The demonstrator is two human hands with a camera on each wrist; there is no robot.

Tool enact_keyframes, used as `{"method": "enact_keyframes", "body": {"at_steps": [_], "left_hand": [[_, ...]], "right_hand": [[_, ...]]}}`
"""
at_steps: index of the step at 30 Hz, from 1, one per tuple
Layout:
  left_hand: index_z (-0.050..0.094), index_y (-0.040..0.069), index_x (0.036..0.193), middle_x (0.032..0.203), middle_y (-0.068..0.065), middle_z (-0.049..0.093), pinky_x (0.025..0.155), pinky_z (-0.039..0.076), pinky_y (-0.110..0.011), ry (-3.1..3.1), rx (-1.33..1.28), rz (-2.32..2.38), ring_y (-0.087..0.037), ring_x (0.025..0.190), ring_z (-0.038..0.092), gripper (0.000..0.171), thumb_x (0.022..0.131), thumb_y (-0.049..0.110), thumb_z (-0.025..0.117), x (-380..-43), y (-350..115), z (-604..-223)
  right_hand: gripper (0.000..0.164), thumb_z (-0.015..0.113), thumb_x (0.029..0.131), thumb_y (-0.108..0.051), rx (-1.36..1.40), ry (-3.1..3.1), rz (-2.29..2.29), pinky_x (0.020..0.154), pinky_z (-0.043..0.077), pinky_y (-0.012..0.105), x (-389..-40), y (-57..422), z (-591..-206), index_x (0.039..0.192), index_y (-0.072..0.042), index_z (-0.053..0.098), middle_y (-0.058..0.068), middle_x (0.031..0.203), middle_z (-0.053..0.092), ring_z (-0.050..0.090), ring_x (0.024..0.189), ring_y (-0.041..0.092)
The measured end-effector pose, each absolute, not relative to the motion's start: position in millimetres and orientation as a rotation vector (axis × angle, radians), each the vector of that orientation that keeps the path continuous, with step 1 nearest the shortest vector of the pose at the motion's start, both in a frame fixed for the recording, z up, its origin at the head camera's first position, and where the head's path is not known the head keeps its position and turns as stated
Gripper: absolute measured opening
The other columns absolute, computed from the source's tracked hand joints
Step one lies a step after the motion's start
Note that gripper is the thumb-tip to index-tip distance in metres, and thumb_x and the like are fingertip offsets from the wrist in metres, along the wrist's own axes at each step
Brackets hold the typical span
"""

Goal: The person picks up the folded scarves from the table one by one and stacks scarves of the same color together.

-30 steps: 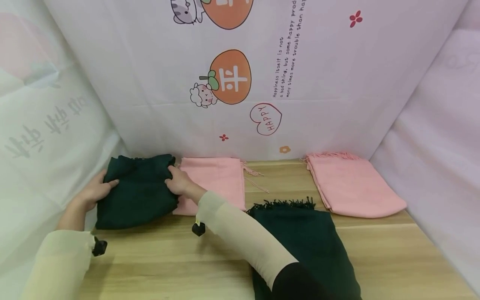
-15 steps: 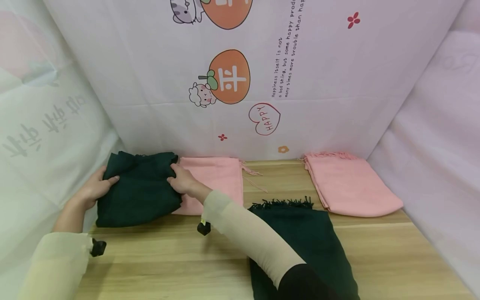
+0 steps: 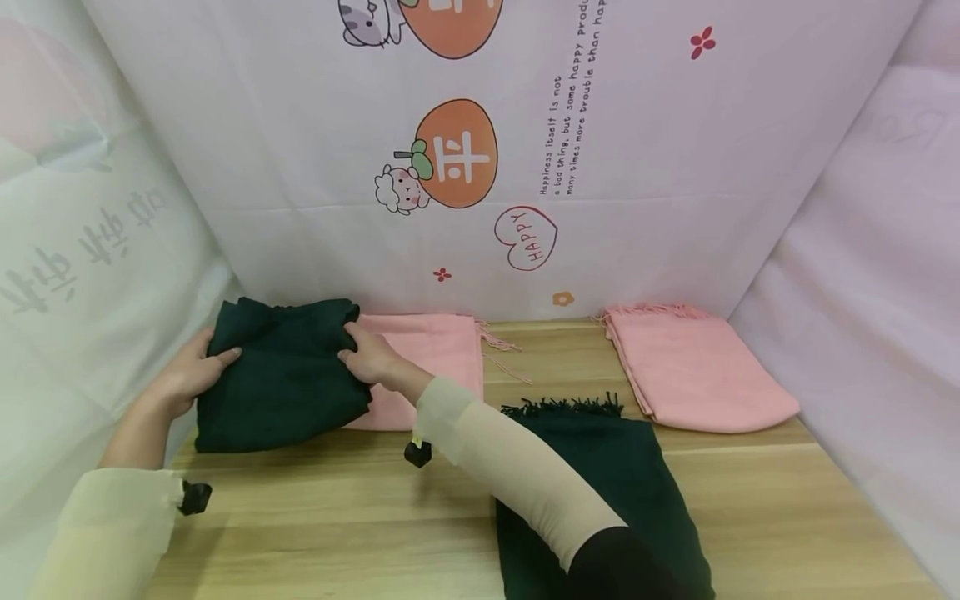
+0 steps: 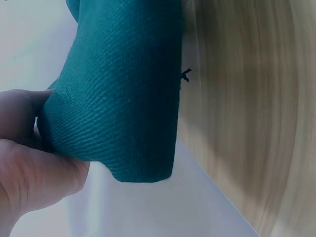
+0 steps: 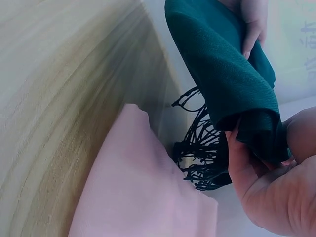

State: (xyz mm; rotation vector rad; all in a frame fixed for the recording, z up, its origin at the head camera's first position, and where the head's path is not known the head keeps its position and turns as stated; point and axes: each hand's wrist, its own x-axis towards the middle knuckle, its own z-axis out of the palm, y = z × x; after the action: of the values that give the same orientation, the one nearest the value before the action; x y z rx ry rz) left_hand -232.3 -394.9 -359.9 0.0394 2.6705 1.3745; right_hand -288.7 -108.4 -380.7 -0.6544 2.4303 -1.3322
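Observation:
A folded dark green scarf (image 3: 281, 375) is held up between both hands at the back left of the table. My left hand (image 3: 193, 372) pinches its left side, thumb on the front face; the left wrist view shows this hand (image 4: 39, 163) at the scarf's end. On the opposite side my right hand (image 3: 375, 354) grips the edge. In the right wrist view, fingers of that hand (image 5: 276, 192) reach under the folded layers, and dark fringe (image 5: 205, 153) hangs below. Just to the right lies a folded pink scarf (image 3: 431, 350), partly covered by the green one in the head view.
Another folded pink scarf (image 3: 701, 371) lies at the back right, fringe toward the wall. A second dark green scarf (image 3: 600, 475) lies at the front, partly behind the right sleeve (image 3: 517, 467). White printed cloth walls (image 3: 637, 233) enclose the wooden table (image 3: 322, 517).
The held green scarf has risen slightly and shifted a little right, over more of the pink scarf beside it. My right hand has moved slightly right; both hands keep their hold.

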Motion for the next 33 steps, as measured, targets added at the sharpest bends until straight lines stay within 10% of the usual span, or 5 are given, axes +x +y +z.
{"method": "enact_keyframes", "body": {"at_steps": [33], "left_hand": [[0.000, -0.005, 0.161, 0.159, -0.040, 0.016, 0.112, 0.030, -0.069, 2.615, 0.109, 1.483, -0.058, 0.140, 0.029, 0.067, 0.113, 0.026, 0.036, -248, -348, -350]], "right_hand": [[0.060, 0.047, 0.110, -0.015, -0.709, 2.472, -1.243, 0.123, 0.028, 0.040, -302, -59, -372, 0.163, -0.007, 0.023, 0.009, 0.168, 0.027, 0.030, 0.152, 0.024]]}}
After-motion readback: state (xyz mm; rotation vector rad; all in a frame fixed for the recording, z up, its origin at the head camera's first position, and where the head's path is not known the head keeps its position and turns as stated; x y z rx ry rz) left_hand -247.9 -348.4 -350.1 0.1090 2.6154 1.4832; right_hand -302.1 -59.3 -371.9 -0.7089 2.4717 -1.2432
